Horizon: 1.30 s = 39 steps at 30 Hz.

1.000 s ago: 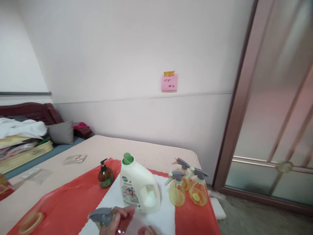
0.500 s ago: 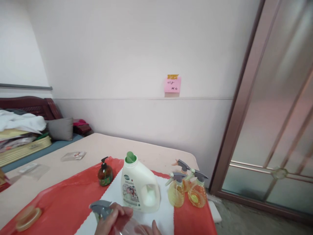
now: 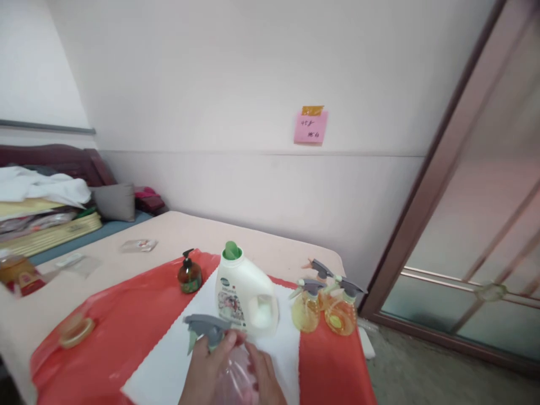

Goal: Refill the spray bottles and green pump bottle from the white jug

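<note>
Both my hands hold a clear spray bottle (image 3: 236, 378) with a grey trigger head (image 3: 206, 328) low in the middle of the view, over a white cloth (image 3: 177, 360). My left hand (image 3: 206, 368) wraps the bottle's neck just under the trigger head. My right hand (image 3: 265, 376) grips the bottle's right side, fingers curled on it. Just behind stands a white detergent jug (image 3: 244, 295) with a green cap.
A red sheet (image 3: 122, 320) covers the beige table (image 3: 177, 236). On it stand a small dark pump bottle (image 3: 189, 274), three yellow spray bottles (image 3: 324, 304) and a tape roll (image 3: 76, 332). Bedding lies far left, a sliding door (image 3: 476, 225) at right.
The view has dropped and shifted, so my hands and the clear bottle show more fully. My right hand has come onto the bottle's side.
</note>
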### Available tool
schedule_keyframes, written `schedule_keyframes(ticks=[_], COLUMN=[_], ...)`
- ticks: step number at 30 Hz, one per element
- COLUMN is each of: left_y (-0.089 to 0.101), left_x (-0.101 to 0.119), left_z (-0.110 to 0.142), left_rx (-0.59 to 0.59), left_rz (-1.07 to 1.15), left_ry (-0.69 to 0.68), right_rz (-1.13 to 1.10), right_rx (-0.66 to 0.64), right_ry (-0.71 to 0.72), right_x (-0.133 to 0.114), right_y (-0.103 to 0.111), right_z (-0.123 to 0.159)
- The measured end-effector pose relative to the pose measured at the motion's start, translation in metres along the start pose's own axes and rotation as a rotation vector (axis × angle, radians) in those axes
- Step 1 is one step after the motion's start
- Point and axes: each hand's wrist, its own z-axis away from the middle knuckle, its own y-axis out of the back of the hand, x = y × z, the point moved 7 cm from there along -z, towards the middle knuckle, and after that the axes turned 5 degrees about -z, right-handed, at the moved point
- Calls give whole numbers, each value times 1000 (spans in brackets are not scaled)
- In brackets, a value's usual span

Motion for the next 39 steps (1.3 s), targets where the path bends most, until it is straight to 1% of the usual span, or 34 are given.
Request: schedule_keyframes(ticks=[2,4,6,8,11,13,16,19,22,24,26,29,32,33,36,38,39], left_y=[0,4,11,17,26,35,54,79,104,118,127,128,118,114,106,106,107], left_x=[-1,-3,-6,-10,-13,-7,8,19,25,29,32,32,29,28,26,26,26], left_z=[1,1,0,-2,-5,-8,-13,-18,-20,-19,-18,-17,-20,-21,-24,-25,-26], left_rx=[6,41,96,142,250,347,462,563,636,676,703,690,630,606,557,548,549], left_rz=[-87,-137,-105,-51,67,198,351,429,475,480,483,500,530,539,555,560,559], left_ry=[4,-19,-50,-66,-59,-90,-152,-174,-200,-235,-263,-235,-161,-144,-111,-93,-87], right_rz=[124,255,356,446,606,667,599,395,238,171,110,78,153,196,294,288,253], right_rx=[9,21,14,-6,-65,-102,-88,-36,-35,-39,-52,-39,45,51,3,2,28], right_ry=[43,106,134,127,122,114,49,-62,-178,-207,-200,-162,-89,-70,-24,11,11], right_x=[-10,-25,-39,-47,-45,-38,-29,-27,-26,-24,-21,-14,-9,-7,-3,-2,-2], right_y=[0,0,0,0,2,3,5,2,-8,-15,-20,-23,-18,-18,-21,-17,-12], right_z=[4,6,5,4,4,6,10,14,19,22,24,22,16,14,11,13,14])
